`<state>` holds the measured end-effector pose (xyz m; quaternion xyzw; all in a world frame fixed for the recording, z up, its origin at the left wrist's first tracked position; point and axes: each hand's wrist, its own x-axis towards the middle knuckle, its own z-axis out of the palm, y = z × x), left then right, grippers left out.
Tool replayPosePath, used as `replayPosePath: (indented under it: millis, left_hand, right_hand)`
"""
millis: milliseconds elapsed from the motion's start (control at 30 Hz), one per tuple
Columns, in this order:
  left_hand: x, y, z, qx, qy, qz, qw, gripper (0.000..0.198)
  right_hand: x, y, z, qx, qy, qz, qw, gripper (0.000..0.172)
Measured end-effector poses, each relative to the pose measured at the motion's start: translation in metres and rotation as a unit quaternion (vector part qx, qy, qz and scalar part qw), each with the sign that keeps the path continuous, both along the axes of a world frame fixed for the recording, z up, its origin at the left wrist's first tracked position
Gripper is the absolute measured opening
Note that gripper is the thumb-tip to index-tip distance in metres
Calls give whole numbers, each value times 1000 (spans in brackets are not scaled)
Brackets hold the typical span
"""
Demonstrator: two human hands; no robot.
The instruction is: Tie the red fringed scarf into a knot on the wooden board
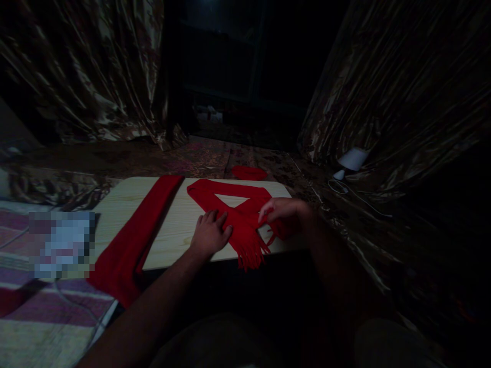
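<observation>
Two red scarves lie on a pale wooden bench (174, 225) in a dim room.

**Things in hand.** The scarf (230, 197) on the right half of the bench is folded into a triangular loop with bare wood showing in the middle. Its two ends cross near the near edge, and its fringe (251, 255) hangs over that edge.
- The left hand (210, 232) rests palm down on the crossing, just left of the fringe. Its fingers are extended and close together, flat on the cloth and gripping nothing.
- The right hand (284, 212) sits at the near right corner. Its fingers are bent and their tips are down on the scarf's right limb. The light is too poor to tell whether they pinch the cloth.

**Surroundings.**
- The second scarf (141, 230) runs as a straight band from the far edge down the left half and drapes off the near left corner.
- A small red piece (249, 173) lies beyond the far edge.
- A white object (353, 158) with a cable (337, 186) lies to the right, off the bench.
- Patterned curtains (95, 76) hang on both sides.
- A striped cloth (46, 306) lies to the left.
</observation>
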<state>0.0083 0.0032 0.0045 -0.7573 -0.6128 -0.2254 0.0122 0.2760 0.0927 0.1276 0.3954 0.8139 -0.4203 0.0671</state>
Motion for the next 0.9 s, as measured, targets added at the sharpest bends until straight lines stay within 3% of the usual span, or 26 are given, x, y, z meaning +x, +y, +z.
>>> replayPosePath:
  millis: [133,233,367,500,633,700,767,900]
  left_hand:
    - [0,-4,4,19,-4,-28,999,57]
    - [-1,-9,7,37,1,-109,993,54]
    - [-2,-11,7,1,-9,-180,984,47]
    - [-3,-10,8,2,-53,-184,981,40]
    - [-4,-7,11,-26,-189,-174,966,31]
    - [-6,-4,11,-56,-286,-139,947,33]
    - [-7,-1,7,-78,-364,-117,921,39]
    - [-9,4,-5,-82,-408,-81,905,36]
  right_hand:
    - [-14,2,17,-20,28,3,999,34]
    - [-35,2,20,-23,-32,31,999,35]
    - [-64,4,23,46,-107,88,989,34]
    - [-94,13,31,97,14,86,991,25]
    - [-133,28,26,121,126,-61,983,13]
    - [-151,34,19,143,97,-92,981,15]
    - [-164,38,11,158,46,-76,983,21]
    - [-174,41,0,157,-7,-43,987,30]
